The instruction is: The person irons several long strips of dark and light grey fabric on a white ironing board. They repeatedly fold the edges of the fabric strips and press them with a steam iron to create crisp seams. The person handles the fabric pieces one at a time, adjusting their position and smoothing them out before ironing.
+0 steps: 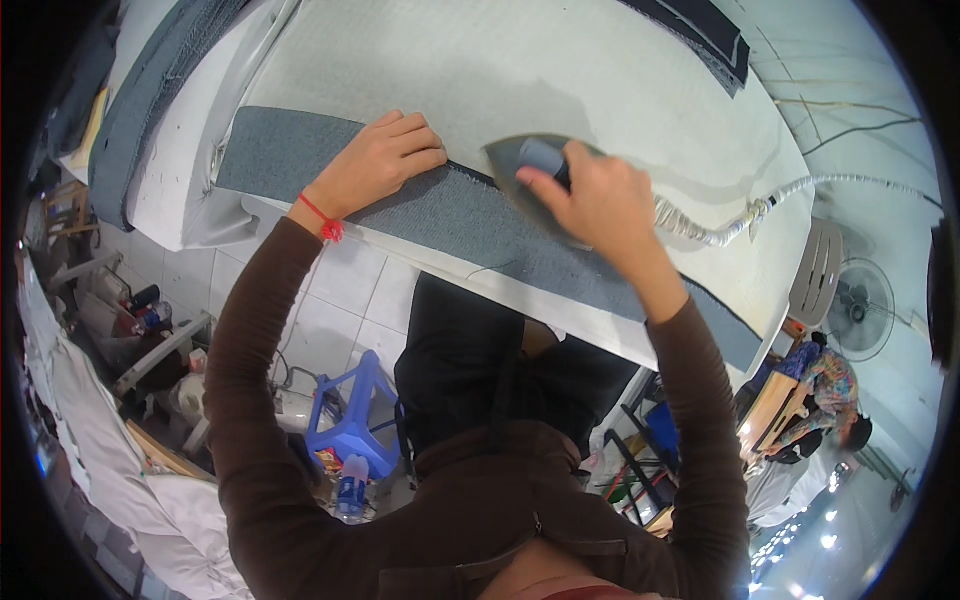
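Observation:
A long grey-blue denim strip lies along the near edge of a white padded ironing table. My left hand rests on its left half, fingers curled and pressed together at the strip's far edge, where a dark folded edge shows. My right hand is wrapped round the handle of an iron. The iron sits on the strip just right of my left hand, tip pointing far left. My palm and wrist hide part of the iron's back end.
A wrapped iron cord runs off right. Denim pieces hang at the far left; dark cloth pieces lie at the far right. Below stand a blue plastic stool and a bottle. A fan and another person are at right.

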Available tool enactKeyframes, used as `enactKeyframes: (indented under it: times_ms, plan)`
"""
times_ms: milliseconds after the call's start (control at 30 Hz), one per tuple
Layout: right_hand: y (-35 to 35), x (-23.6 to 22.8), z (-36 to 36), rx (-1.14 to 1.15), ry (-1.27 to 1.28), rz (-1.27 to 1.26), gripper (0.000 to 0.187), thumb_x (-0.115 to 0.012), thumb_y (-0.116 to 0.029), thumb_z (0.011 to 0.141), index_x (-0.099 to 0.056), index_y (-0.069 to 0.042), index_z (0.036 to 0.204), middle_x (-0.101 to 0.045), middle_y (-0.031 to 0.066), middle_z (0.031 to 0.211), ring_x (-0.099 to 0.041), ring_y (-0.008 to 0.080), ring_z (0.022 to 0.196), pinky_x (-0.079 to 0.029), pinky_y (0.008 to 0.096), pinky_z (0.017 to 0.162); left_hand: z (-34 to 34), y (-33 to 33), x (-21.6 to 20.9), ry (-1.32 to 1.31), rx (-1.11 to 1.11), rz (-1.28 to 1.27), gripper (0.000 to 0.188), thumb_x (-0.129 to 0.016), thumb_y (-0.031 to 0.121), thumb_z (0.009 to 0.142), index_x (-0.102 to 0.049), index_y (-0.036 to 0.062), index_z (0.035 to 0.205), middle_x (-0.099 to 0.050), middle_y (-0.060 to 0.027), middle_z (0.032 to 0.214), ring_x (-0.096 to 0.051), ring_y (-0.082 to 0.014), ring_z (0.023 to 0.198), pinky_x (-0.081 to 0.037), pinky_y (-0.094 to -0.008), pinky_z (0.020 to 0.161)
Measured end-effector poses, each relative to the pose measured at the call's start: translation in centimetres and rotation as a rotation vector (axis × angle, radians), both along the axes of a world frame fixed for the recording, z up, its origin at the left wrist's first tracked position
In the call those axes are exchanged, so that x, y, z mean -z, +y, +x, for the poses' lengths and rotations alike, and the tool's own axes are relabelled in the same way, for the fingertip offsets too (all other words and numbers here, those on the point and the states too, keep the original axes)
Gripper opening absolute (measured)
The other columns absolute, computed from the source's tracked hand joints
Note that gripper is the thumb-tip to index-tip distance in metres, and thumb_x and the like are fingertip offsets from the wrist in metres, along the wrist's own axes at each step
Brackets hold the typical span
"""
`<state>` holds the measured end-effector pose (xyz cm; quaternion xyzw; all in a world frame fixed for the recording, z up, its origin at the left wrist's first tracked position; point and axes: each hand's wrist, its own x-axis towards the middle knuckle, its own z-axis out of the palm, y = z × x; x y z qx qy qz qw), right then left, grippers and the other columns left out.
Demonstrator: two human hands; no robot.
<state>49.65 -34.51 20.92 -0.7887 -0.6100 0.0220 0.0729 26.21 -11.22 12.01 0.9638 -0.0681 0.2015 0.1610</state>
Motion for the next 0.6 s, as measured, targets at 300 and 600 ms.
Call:
enactKeyframes:
  times_ms: [300,600]
  plan:
    - [-3.6,-1.1,6.0,0.268,0.097,-0.102,0.072,-0.068,-0.071,0.104,-0.08,0.0,0.101,-0.075,0.0234,0.073,-0.078,0.0435,0.07,-0.061,0.0484,0.066,-1.1,-1.0,-0.6,0.011,-0.059,0.041,0.025,-0.073,0.003,0.088,-0.076,0.0046,0.114,-0.072,-0.0049,0.118,-0.068,-0.0249,0.115,-0.056,-0.0409,0.097]
    - [-0.5,-3.2,1.1,0.114,0.244,-0.118,0.063,-0.073,-0.062,0.104,-0.08,0.0,0.1,-0.073,0.0219,0.071,-0.076,0.042,0.068,-0.058,0.0463,0.066,-1.6,-1.2,-1.3,0.02,-0.106,0.025,0.026,-0.075,0.003,0.088,-0.077,0.0043,0.114,-0.073,-0.006,0.118,-0.069,-0.0263,0.116,-0.057,-0.0413,0.099]
